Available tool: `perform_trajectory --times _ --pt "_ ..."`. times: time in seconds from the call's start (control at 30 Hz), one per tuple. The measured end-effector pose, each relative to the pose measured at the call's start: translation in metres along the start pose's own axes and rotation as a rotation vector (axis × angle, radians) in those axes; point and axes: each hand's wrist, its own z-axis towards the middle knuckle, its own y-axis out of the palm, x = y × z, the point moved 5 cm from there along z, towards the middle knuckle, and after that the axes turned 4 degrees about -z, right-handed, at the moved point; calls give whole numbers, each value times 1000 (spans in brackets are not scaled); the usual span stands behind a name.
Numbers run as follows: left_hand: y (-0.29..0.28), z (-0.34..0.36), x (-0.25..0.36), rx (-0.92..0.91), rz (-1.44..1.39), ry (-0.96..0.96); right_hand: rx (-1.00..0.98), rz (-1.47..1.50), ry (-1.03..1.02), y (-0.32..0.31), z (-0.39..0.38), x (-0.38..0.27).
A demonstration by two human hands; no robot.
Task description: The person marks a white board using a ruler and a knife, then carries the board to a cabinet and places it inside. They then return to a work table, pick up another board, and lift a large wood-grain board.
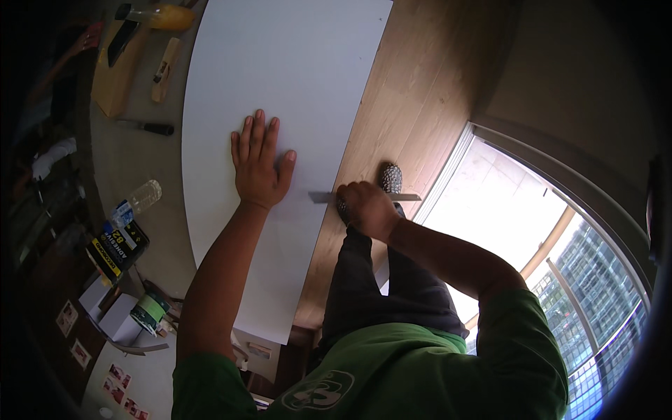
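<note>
A long white board [280,63] lies in front of me. My left hand [262,168] rests flat on it, palm down with the fingers spread, and holds nothing. Just past the board's right edge, my right hand [369,208] is closed around a long, thin, flat metal tool [407,197] that looks like a file. One end sticks out to the right of my fist. On the other side, a grey strip over the board's edge may be its other end or a shadow. My fingers hide its middle.
Left of the board, a grey table [164,231] bears a wooden hand plane [165,70], a black-handled tool [157,129], a clear plastic bottle [145,197], an orange-filled bottle [168,17] and a black-and-yellow container [115,250]. A glass door [504,182] stands at right.
</note>
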Motion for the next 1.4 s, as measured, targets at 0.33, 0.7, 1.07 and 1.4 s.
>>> perform_trajectory --times 0.33,0.7,1.07,1.4 --pt "0 -2 -3 -3 28 -7 395 -59 425 -146 104 97" --pt "-1 -2 -4 -6 10 -11 270 -350 460 -212 188 155" --pt "-1 -3 -6 -10 8 -21 -83 -367 152 -134 108 69" --pt "1 0 -2 -2 19 5 268 -387 390 -211 177 150"
